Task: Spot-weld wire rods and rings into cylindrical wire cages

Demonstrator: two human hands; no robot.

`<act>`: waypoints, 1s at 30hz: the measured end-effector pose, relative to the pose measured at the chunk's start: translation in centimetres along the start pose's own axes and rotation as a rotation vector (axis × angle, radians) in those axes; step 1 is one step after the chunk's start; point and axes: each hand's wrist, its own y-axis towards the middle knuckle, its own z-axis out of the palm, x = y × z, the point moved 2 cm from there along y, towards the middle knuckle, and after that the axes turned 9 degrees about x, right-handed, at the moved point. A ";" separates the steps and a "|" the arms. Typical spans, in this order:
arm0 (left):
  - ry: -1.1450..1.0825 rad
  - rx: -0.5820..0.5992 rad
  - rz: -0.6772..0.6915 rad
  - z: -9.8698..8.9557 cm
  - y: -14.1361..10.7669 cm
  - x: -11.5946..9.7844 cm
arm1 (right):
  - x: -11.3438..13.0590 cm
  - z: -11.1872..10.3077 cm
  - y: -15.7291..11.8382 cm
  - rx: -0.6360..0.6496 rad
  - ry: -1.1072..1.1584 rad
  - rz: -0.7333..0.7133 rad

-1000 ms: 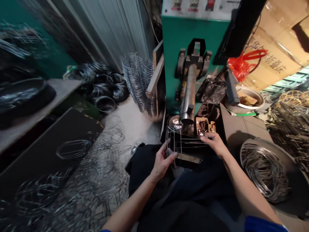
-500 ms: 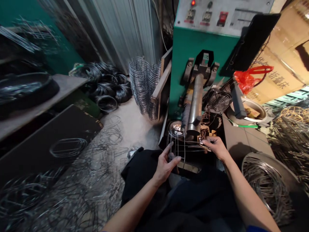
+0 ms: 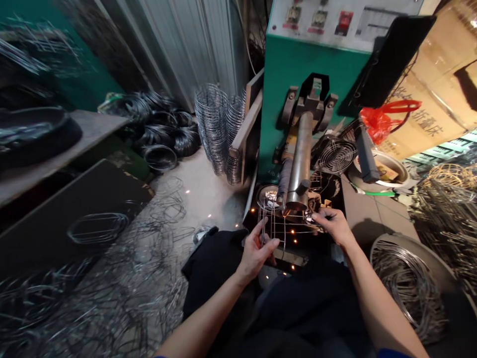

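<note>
A thin wire frame [image 3: 275, 223] with upright bars and long cross wires sits under the steel arm [image 3: 300, 164] of the green spot welder [image 3: 283, 74]. My left hand [image 3: 257, 251] grips its left side between thumb and fingers. At the right end of the cross wires, my right hand [image 3: 331, 223] is closed in a pinch near the electrode; the exact piece at its fingertips is small and partly hidden. Orange sparks scatter around the frame, below the arm tip and over the floor to the left.
Stacked wire rings [image 3: 211, 129] stand left of the machine beside a wooden board [image 3: 248, 122]. Loose wire rings litter the floor at left. A basin of bent wires [image 3: 410, 288] sits at right, near a white bucket [image 3: 400, 184]. Cardboard boxes [image 3: 428, 99] stand behind.
Sparks have appeared around the arm tip and flown outward. The red light at the panel's top is no longer visible. Both hands keep nearly the same place on the frame.
</note>
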 end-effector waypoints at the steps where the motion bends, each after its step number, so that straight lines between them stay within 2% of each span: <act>1: -0.001 0.001 0.002 0.0 0.0 0.0 | -0.1 0.1 -0.4 -0.073 -0.009 -0.046; 3: 0.008 -0.001 0.009 0.0 0.0 0.1 | -0.4 0.4 -1.4 -0.228 -0.027 -0.128; 5: 0.019 -0.028 0.029 -0.1 -0.1 0.2 | -0.8 1.1 -2.6 -0.309 -0.049 -0.179; 9: 0.027 -0.094 0.084 -0.1 -0.3 0.6 | -0.7 2.8 -4.3 -0.295 -0.126 -0.245; 13: 0.002 -0.099 0.087 0.3 -0.6 0.8 | 0.3 3.7 -4.3 -0.344 -0.184 -0.269; 30: -0.057 -0.112 0.106 -0.1 1.8 0.1 | -0.1 3.5 -1.0 -0.317 -0.234 -0.295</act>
